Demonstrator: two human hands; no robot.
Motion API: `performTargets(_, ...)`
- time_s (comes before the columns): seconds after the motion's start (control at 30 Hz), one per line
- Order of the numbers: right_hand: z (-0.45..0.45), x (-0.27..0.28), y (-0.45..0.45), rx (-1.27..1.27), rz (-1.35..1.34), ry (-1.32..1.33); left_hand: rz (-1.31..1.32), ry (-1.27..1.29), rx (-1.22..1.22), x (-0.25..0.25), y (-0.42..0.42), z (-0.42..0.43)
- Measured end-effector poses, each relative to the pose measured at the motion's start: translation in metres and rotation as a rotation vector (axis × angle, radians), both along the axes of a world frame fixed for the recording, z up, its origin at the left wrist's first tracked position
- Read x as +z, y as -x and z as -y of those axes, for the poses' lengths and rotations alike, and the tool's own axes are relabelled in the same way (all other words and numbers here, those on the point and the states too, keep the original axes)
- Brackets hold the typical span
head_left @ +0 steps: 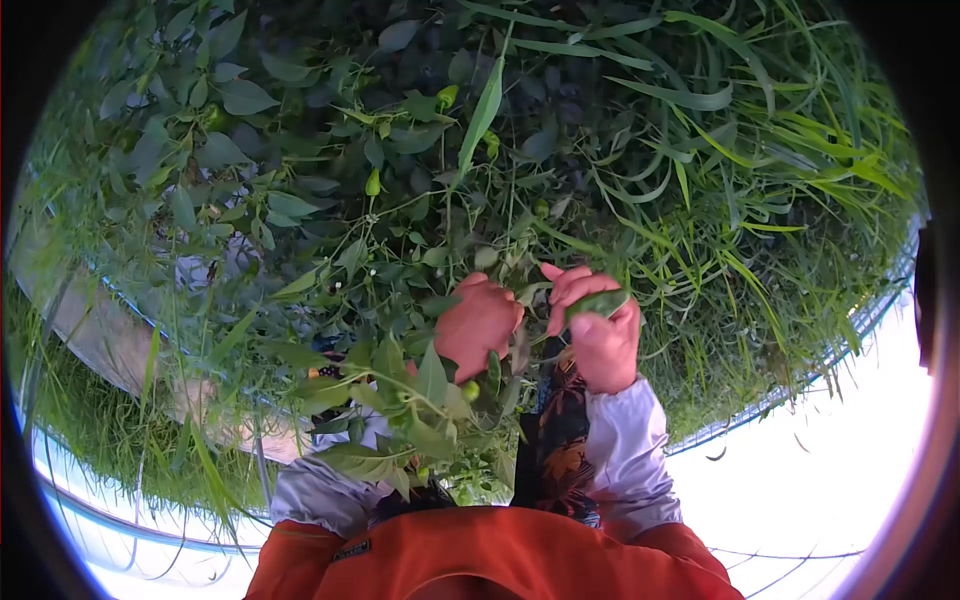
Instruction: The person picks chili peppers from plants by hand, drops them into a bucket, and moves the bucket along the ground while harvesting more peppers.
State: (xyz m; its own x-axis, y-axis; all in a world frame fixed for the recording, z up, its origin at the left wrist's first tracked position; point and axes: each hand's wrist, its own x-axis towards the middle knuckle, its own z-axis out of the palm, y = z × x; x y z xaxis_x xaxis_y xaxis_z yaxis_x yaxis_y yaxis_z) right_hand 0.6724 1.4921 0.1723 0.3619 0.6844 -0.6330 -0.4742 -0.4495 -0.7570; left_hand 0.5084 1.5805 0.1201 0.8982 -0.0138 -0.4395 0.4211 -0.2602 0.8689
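A glossy green pepper [597, 303] lies in my right hand [608, 345], with the thumb pressed over it and the fingers curled. Just to the left, my left hand [476, 328] is closed among the stems of the pepper plant [430, 372]. Its fingertips are turned away, so whatever they hold is hidden. Below the left hand hangs a small round green pepper [471, 390] among the leaves. Further off, a pale green pepper [374, 183] and another light green pepper [447, 96] show on the plants.
Dense pepper foliage [240, 95] fills the far left. Tall grass [760, 150] crowds the right side. A pale strip of ground covering [110, 335] runs along the left, and leafy branches reach in front of my left forearm. Bright white sheeting [820, 430] lies at the lower right.
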Motion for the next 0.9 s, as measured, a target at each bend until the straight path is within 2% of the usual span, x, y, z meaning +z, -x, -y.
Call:
performTargets(0.1,-0.011,-0.008,-0.025,-0.313,-0.247,0.290,-0.018,-0.005,-0.079,0.005,-0.005,-0.010)
performTargets(0.13,0.002,-0.032,-0.035,-0.308,-0.214,0.502,-0.015,0.011,-0.016,0.003,-0.005,-0.009)
performTargets(0.2,0.011,-0.075,-0.047,-0.136,-0.154,0.725,-0.013,0.041,0.105,-0.002,-0.003,-0.003)
performTargets(0.27,0.018,-0.125,-0.046,-0.029,-0.099,0.864,-0.056,0.054,0.118,-0.003,-0.004,-0.002)
performTargets(0.37,0.005,-0.158,-0.036,0.294,-0.075,1.002,-0.152,0.007,0.147,-0.004,-0.005,0.007)
performTargets(0.47,0.038,-0.178,-0.015,0.023,0.081,0.891,-0.206,-0.069,0.214,-0.003,-0.008,0.013)
performTargets(0.57,0.033,-0.112,0.001,0.048,0.613,0.661,-0.313,-0.103,0.221,0.002,-0.016,0.009)
performTargets(0.63,0.016,-0.056,0.010,0.108,0.576,0.700,-0.356,-0.095,0.191,0.005,-0.021,0.004)
performTargets(0.73,0.006,-0.017,0.027,0.253,0.473,0.489,-0.288,-0.123,0.186,-0.004,-0.017,0.010)
performTargets(0.83,0.024,-0.022,0.040,0.201,0.536,0.363,-0.140,-0.066,0.277,-0.010,-0.013,0.010)
performTargets(0.9,0.026,-0.016,0.037,0.320,0.583,0.382,-0.117,-0.021,0.301,-0.008,-0.016,0.008)
